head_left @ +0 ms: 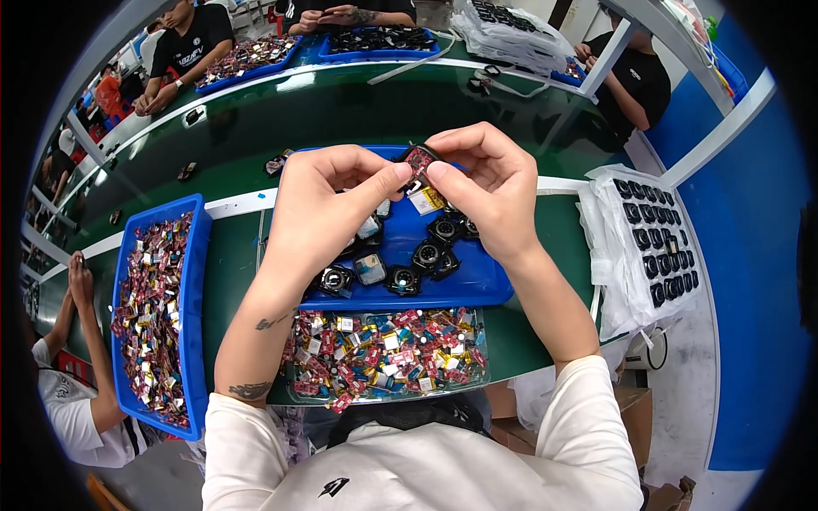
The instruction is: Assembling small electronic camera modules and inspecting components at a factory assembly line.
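Observation:
Between my two hands, above a blue tray (486, 285), is a black smartwatch case (417, 161) with a red circuit board in it. My left hand (336, 192) pinches its left side, the thumb lying at the board's edge. On the other side my right hand (490, 187) grips the case, thumb pressed near the board. A silvery battery with a yellow end (426, 201) hangs just below the case. Several black watch cases (403, 279) lie in the blue tray under my hands. My fingertips behind the case are partly hidden.
Nearest me, a clear tray (486, 358) holds many red boards with batteries. A long blue bin (203, 281) of similar parts stands left. Foam trays of black cases (652, 238) are stacked right. Beyond runs a green conveyor (341, 111), with co-workers at its far side and left.

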`<state>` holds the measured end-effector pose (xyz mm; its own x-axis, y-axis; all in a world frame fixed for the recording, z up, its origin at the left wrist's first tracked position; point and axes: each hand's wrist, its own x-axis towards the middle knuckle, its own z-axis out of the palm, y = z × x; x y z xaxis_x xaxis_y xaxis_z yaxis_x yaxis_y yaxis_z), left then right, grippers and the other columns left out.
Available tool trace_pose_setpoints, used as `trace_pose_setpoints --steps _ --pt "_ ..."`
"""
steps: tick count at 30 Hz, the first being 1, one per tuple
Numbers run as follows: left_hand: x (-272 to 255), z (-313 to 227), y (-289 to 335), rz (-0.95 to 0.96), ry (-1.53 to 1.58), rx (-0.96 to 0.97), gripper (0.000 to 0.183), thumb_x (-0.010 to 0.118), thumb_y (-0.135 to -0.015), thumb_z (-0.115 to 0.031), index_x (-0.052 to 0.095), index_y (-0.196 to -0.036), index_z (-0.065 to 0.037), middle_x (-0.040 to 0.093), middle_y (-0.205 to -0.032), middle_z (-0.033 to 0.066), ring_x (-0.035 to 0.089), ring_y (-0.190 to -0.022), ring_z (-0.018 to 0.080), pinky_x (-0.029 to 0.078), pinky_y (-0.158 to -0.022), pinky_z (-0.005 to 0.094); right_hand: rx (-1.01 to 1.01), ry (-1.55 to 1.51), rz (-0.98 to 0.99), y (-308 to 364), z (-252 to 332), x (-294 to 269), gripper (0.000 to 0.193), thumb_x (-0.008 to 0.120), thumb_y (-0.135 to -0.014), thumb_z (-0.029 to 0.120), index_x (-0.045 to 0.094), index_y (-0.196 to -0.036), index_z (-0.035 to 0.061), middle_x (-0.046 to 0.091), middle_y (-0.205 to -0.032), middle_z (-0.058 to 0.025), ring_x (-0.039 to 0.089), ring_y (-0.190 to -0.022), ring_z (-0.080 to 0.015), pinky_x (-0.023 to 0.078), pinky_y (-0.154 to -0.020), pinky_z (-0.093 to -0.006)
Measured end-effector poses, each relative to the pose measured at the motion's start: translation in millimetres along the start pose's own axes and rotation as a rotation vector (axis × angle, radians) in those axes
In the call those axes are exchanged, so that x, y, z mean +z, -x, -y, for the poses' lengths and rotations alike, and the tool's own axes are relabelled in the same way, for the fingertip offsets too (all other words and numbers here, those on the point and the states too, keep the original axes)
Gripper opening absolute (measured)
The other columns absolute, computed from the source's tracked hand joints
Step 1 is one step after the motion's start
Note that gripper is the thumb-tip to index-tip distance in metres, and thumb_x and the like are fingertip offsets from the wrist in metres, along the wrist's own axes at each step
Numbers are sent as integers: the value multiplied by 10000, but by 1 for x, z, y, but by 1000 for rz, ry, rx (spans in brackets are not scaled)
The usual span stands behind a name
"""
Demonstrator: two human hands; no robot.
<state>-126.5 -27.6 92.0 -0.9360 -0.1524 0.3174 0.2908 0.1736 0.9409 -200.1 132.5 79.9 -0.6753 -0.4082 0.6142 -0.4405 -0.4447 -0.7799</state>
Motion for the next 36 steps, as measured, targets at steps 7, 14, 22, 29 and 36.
trace_pose_setpoints --steps 7,14,22,29,36 --pt "0 0 -7 -92 -217 87 193 738 -798 -170 644 -790 -2 631 -692 11 567 -638 41 448 -576 178 66 120 -11 -3 4 -4 187 690 -802 21 624 -970 -30 658 -889 -84 643 -814 -114 534 -709 -231" --pt "-17 -6 -8 -154 -70 140 185 691 -841 -171 652 -887 3 638 -738 5 574 -673 37 442 -607 172 224 285 -133 -37 -23 -69 206 712 -785 65 667 -967 -19 683 -844 -78 641 -760 -109 508 -696 -225" --pt "-27 -21 -4 -215 -75 191 212 675 -850 -200 687 -811 8 657 -668 34 606 -647 54 436 -582 178 505 1026 -757 -23 -124 -274 213 742 -709 187 734 -857 34 706 -832 -95 662 -776 -181 497 -754 -296" --pt "-38 -21 -1 -173 -179 247 138 664 -858 -120 683 -871 17 669 -784 40 611 -758 77 466 -716 205 631 1336 -694 -19 -124 -274 266 691 -745 264 730 -891 46 699 -851 -114 663 -787 -230 480 -780 -330" --pt "-38 -15 -7 -122 -212 466 209 448 -750 70 650 -718 25 641 -1055 131 588 -905 110 449 -784 239 192 897 -151 -28 -94 -156 219 661 -820 174 681 -968 13 693 -877 -80 636 -850 -143 477 -780 -268"
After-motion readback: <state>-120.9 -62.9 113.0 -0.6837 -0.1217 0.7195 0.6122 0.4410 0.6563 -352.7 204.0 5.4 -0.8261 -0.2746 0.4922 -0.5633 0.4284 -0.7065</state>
